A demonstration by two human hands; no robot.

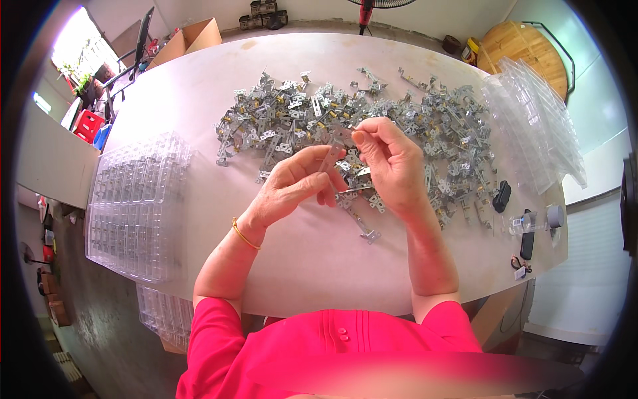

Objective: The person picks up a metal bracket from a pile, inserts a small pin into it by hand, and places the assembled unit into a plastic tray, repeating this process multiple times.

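Both my hands are raised over the near edge of a wide heap of small metal brackets (272,113), silvery with brass-coloured bits. Between the thumb and fingers of my left hand (292,179) is a flat silvery metal bracket (329,159) with holes, tilted upward. My right hand (389,156) is close beside it, thumb and forefinger pinched together near the bracket's upper end. What that pinch holds, if anything, is too small to make out. One loose bracket (362,226) lies on the table just below my hands, apart from the denser heap.
Clear plastic trays (136,206) filled with metal parts are stacked at the white table's (292,279) left edge. More clear trays (535,123) lie at the right. A black object (502,197), a tape roll (555,216) and a cable (520,267) sit near the right edge.
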